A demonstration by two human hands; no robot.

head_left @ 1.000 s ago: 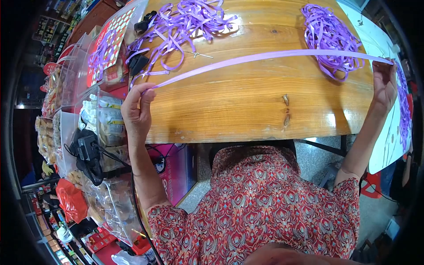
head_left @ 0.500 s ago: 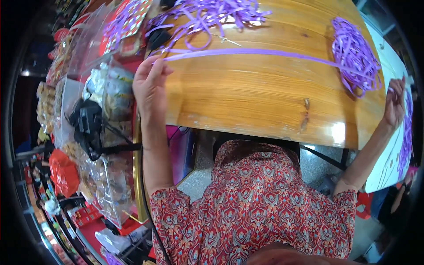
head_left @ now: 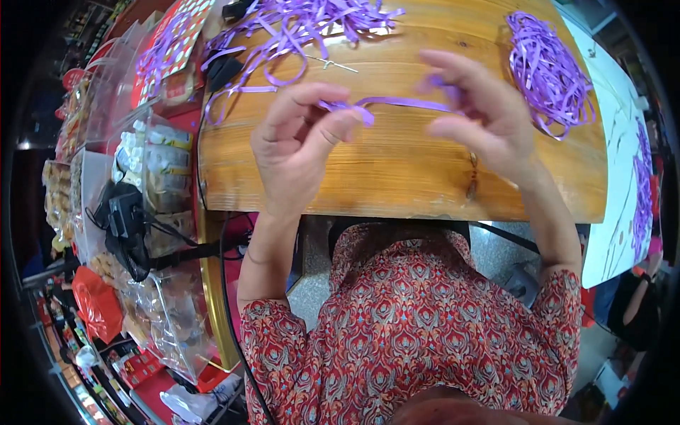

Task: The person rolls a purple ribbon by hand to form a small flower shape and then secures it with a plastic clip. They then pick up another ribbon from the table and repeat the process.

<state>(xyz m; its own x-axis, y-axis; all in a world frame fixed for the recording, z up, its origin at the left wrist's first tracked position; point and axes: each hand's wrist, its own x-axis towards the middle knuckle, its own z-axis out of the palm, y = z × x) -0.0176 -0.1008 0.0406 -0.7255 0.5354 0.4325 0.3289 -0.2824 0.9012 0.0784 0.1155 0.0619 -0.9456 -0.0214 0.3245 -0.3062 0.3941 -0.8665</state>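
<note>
A narrow purple ribbon stretches between my two hands above the wooden table. My left hand is closed on it, thumb and forefinger pinching a short folded end near the fingertips. To the right, my right hand is smeared by motion, thumb and forefinger apart. The ribbon runs in among its curled fingers, and a purple bit shows between them; the exact grip is blurred. Beyond my left hand lies a loose heap of purple ribbon strips. A thin pale stick-like piece rests just below that heap.
A big tangled bundle of purple ribbon lies on the wooden table at the far right. Beside it stands a white marbled table with more ribbon. Clear bins of packaged goods and a black strapped device flank my left arm.
My hands have come inward from wide apart, the right one moving far left. The ribbon, stretched long before, now spans a short gap between them.
</note>
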